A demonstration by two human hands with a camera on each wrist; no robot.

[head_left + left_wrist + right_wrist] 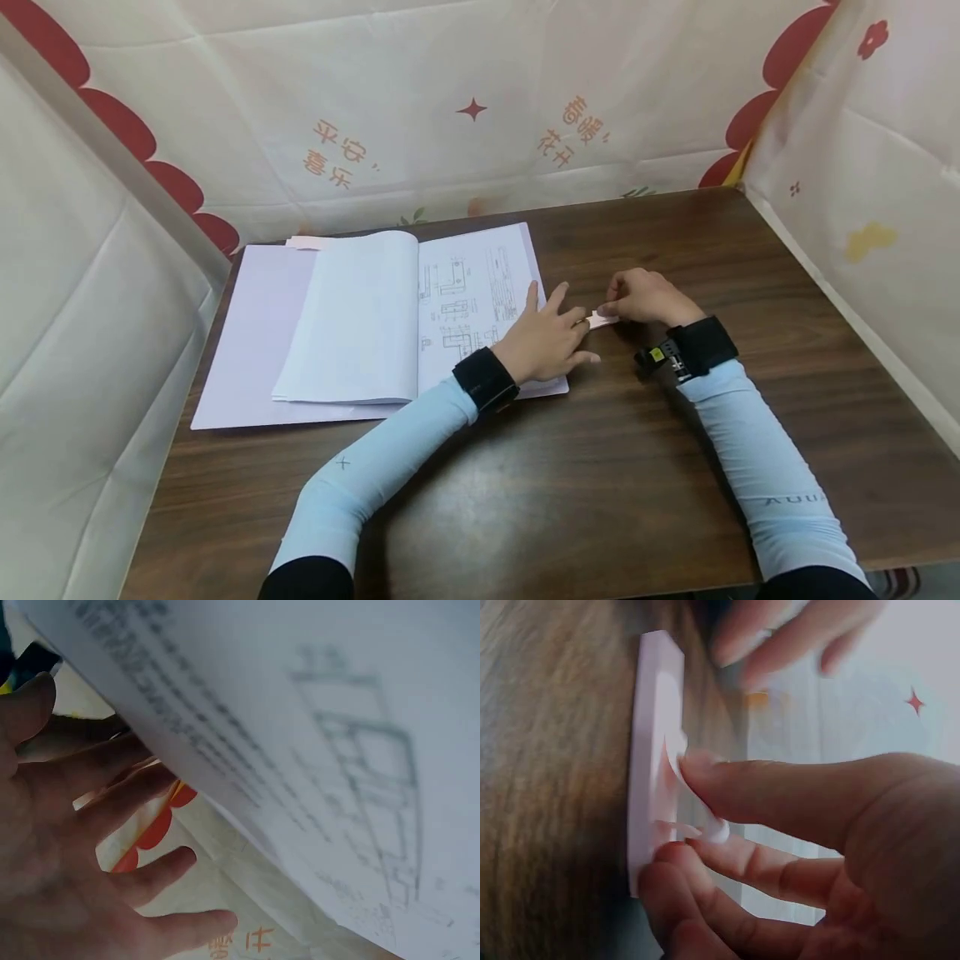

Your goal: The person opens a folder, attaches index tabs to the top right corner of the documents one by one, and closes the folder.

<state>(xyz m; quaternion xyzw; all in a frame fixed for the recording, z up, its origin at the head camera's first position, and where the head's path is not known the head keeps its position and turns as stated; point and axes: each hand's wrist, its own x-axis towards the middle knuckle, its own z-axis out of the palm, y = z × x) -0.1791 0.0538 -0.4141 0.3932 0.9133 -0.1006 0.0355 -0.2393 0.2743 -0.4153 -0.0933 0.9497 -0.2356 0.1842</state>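
Note:
A small pink sticky note pad (649,772) lies on the table. My right hand (648,298) is at it, thumb and fingers pinching the top sticky note (694,799), whose edge curls up from the pad in the right wrist view. In the head view the fingers partly hide the pad. My left hand (551,337) spreads its fingers over the right edge of the open book's page, fingertips close to the pad's left end. That page (480,292) carries printed technical drawings. The left wrist view shows the left palm and straight fingers (154,881) beside the page (247,682).
The open book's blank left page (360,325) lies over its pale lilac cover (251,325). A pink tab (303,242) sticks out at its top. Printed cloth (450,50) hangs behind and at both sides of the brown wooden table (487,517).

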